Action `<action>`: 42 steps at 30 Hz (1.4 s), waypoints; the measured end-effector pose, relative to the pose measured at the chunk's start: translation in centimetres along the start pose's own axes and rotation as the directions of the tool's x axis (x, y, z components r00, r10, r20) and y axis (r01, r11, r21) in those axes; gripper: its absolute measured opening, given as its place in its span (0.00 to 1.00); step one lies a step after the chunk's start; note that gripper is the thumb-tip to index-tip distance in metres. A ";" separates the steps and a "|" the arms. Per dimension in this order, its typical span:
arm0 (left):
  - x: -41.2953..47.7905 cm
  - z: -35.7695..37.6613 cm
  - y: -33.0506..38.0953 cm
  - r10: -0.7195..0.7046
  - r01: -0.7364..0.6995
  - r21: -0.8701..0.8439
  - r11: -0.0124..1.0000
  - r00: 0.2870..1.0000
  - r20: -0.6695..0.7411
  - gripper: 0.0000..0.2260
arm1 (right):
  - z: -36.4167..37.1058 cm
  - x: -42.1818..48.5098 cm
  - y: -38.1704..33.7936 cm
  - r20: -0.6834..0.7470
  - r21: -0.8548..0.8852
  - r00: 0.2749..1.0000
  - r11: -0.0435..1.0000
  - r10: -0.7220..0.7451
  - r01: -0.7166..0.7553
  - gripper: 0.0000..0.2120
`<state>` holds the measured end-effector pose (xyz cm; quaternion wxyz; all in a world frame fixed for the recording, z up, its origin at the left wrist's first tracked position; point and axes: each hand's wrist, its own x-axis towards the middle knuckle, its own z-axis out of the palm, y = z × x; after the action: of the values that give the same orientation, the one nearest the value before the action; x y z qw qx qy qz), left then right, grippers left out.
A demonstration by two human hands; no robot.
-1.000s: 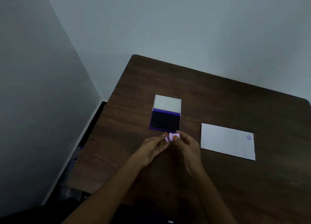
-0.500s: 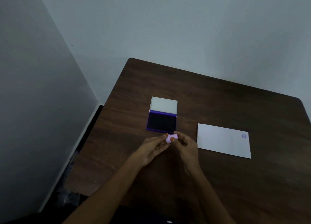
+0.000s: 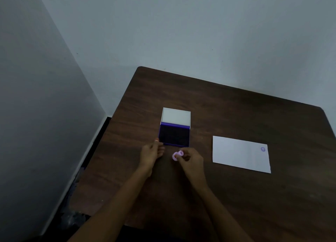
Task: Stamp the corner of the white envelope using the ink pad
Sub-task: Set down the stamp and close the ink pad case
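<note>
A white envelope [image 3: 240, 154] lies flat on the dark wooden table [image 3: 236, 110], right of my hands, with a round purple stamp mark [image 3: 263, 149] in its far right corner. The ink pad [image 3: 174, 134] sits open at the middle, its dark purple pad facing up and its white lid [image 3: 176, 117] hinged back. My right hand [image 3: 189, 160] pinches a small pink stamp [image 3: 177, 155] just in front of the pad. My left hand [image 3: 151, 152] is beside it, one fingertip at the pad's near left corner, holding nothing.
The table stands in a room corner, with a grey wall to the left and a pale wall behind. A dark gap of floor [image 3: 87, 169] runs along the table's left edge.
My hands have parted: the left hand let go of the pink stamp and moved left toward the pad's corner. The right hand keeps the stamp.
</note>
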<state>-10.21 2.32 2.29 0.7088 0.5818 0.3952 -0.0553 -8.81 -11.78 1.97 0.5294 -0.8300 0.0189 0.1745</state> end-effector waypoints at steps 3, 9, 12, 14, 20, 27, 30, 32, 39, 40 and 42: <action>1.5 -1.2 0.3 0.156 -0.143 0.145 0.979 0.984 -0.082 0.10 | 0.7 0.5 0.3 0.069 -0.193 0.991 0.973 -0.113 0.125 0.04; 4.4 -1.7 1.7 0.232 -0.179 0.320 0.930 0.963 -0.135 0.09 | 0.7 1.1 0.8 0.137 -0.289 0.976 0.936 -0.168 0.201 0.13; 5.9 -1.8 3.3 0.252 -0.183 0.358 0.915 0.955 -0.154 0.10 | -0.7 3.3 -0.4 -0.087 -0.098 0.986 0.986 -0.141 0.132 0.10; 6.8 -1.3 4.6 0.266 -0.198 0.380 0.904 0.954 -0.135 0.11 | -1.6 6.1 -1.5 -0.177 -0.027 0.983 0.998 -0.053 0.049 0.09; 8.0 1.8 6.9 0.259 -0.245 0.373 0.895 0.966 0.015 0.17 | -1.5 13.0 -3.7 -0.126 -0.065 0.989 0.994 0.075 -0.084 0.22; 7.8 4.0 7.9 0.191 -0.204 0.346 0.916 0.979 0.071 0.19 | 0.4 14.2 -4.2 -0.039 -0.047 0.990 0.989 0.137 -0.139 0.25; 7.7 4.0 8.4 0.174 -0.182 0.295 0.938 0.983 0.053 0.16 | -0.4 14.4 -4.7 -0.118 0.049 0.979 0.986 0.166 -0.161 0.22; 7.5 3.8 8.8 0.184 -0.187 0.273 0.944 0.982 0.037 0.15 | -1.3 14.3 -5.0 -0.164 0.072 0.976 0.989 0.141 -0.131 0.21; 5.3 2.7 9.5 0.267 -0.263 0.305 0.915 0.963 0.028 0.16 | -2.7 11.5 -5.9 -0.184 0.076 0.983 0.997 0.009 0.006 0.19; 4.7 2.5 9.3 0.273 -0.269 0.317 0.909 0.961 0.032 0.17 | -2.8 10.8 -5.8 -0.176 0.052 0.984 0.998 -0.014 0.024 0.19; 3.6 2.1 8.8 0.289 -0.282 0.338 0.898 0.957 0.032 0.17 | -2.9 9.2 -5.3 -0.162 0.010 0.986 0.999 -0.046 0.048 0.19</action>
<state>-2.00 4.70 6.94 0.5948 0.7469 0.2970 -0.0123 1.77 -10.58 4.82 0.5358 -0.8380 0.0437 0.0938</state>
